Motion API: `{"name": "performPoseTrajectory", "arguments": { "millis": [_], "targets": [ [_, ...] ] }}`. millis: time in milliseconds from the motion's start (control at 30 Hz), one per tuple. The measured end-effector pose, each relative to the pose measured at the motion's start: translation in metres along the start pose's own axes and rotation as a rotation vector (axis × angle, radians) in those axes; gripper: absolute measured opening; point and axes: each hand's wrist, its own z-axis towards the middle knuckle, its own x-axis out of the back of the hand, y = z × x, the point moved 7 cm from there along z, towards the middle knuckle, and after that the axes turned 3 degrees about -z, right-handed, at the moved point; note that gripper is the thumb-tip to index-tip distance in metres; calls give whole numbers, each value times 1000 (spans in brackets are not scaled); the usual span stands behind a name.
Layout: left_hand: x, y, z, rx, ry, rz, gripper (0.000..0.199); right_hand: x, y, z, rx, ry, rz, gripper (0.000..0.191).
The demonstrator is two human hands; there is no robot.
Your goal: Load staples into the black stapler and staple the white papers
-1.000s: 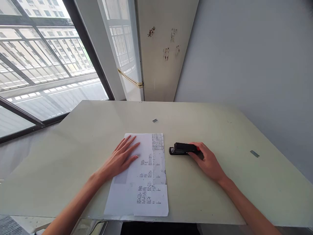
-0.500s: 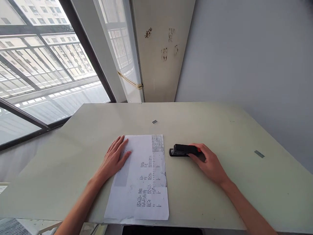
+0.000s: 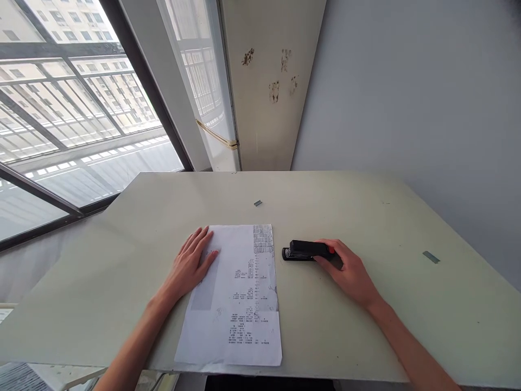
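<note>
A black stapler [image 3: 303, 250] lies on the pale table just right of the paper, its front pointing left. My right hand [image 3: 345, 271] grips its rear end between thumb and fingers, beside a small red part. Printed sheets of paper [image 3: 240, 320] lie flat near the table's front edge, with rows of text down their right side. Resting on the upper left of the paper is my left hand [image 3: 191, 260], fingers stretched out and flat. A gap of bare table separates the stapler from the paper.
A short strip of staples [image 3: 258, 203] lies beyond the paper on the table [image 3: 345, 201]. Another grey strip [image 3: 431, 257] is at the right. Windows [image 3: 81, 108] stand at the left, a stained pale panel [image 3: 268, 125] behind, and a grey wall [image 3: 407, 98] at the right.
</note>
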Motion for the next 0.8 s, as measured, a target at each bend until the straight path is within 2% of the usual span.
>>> {"name": "performPoseTrajectory", "arguments": {
  "millis": [633, 800],
  "targets": [
    [2, 2, 1, 3, 13, 14, 66, 1, 4, -2, -31, -15, 16, 47],
    [2, 3, 1, 3, 15, 8, 67, 5, 11, -1, -74, 45, 119, 46]
  ]
}}
